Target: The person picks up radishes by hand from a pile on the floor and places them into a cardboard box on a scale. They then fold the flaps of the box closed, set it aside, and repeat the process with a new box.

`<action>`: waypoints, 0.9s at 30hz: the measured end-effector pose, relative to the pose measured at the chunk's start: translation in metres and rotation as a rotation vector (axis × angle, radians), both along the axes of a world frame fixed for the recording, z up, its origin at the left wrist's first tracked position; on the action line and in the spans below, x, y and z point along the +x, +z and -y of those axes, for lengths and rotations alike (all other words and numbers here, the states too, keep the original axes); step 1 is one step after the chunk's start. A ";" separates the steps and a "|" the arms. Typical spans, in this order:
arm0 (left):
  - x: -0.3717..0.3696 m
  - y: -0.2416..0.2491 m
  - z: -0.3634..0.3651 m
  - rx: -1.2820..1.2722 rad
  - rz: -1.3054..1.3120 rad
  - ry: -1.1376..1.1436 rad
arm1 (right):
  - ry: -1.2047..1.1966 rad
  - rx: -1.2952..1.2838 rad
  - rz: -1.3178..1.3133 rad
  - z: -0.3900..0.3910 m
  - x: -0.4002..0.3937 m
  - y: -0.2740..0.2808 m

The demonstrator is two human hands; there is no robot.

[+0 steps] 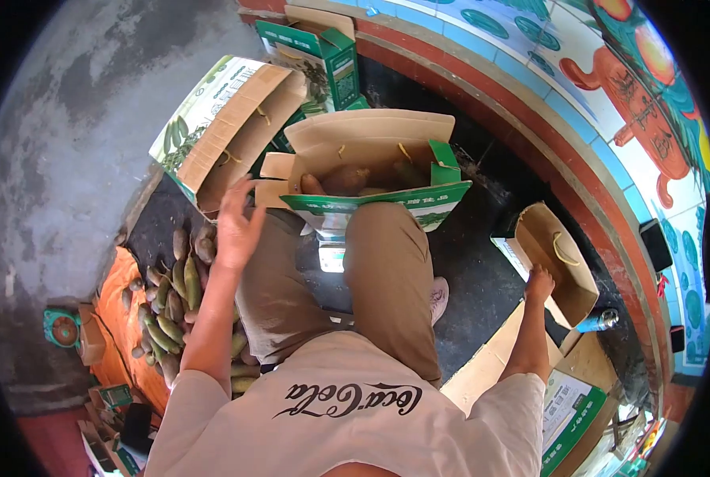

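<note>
My left hand [239, 226] is raised beside the left end of an open green and white carton [386, 200], fingers apart and holding nothing. Reddish-brown roots resembling sweet potatoes [345, 180] lie inside that carton, in front of my knees. Off to the right, my right hand [538, 285] is closed on the near edge of another open cardboard box [571, 294], which has a rope handle [564, 248]. Left of my legs, a pile of long green vegetables [168, 330] and brownish roots is spread on the floor, partly hidden by my left arm.
A tilted carton [228, 127] stands at upper left, with another green carton [340, 75] behind it. Orange sheeting [120, 306] lies beside the pile. A flattened green and white carton [565, 417] and a blue bottle [599, 320] are at right. A painted tiled wall [561, 103] curves along the right.
</note>
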State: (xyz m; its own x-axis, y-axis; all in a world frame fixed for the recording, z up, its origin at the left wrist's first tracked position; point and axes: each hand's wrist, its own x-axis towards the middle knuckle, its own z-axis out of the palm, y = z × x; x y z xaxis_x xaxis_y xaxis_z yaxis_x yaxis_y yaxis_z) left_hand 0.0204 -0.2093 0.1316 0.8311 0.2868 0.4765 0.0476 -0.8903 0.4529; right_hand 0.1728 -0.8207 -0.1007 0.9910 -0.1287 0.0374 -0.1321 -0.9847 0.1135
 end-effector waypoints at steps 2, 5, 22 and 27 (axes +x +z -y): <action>0.005 -0.001 0.010 0.063 -0.031 -0.085 | -0.005 -0.014 0.058 -0.010 -0.003 0.003; 0.011 -0.007 0.021 0.113 -0.088 -0.177 | -0.027 -0.052 0.018 -0.020 -0.007 0.010; 0.063 -0.032 0.021 0.273 -0.223 -0.284 | 0.557 0.520 0.715 -0.204 0.050 0.175; 0.071 -0.033 0.022 0.261 -0.372 -0.279 | 0.875 0.575 0.624 -0.323 0.080 0.221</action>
State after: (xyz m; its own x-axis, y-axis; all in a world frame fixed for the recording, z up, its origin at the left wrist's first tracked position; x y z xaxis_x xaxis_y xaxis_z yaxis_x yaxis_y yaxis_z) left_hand 0.0918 -0.2318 0.0982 0.9852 -0.0577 0.1615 -0.0917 -0.9729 0.2122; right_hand 0.2533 -0.4981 0.1200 0.5835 0.4190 0.6957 0.7253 -0.6542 -0.2143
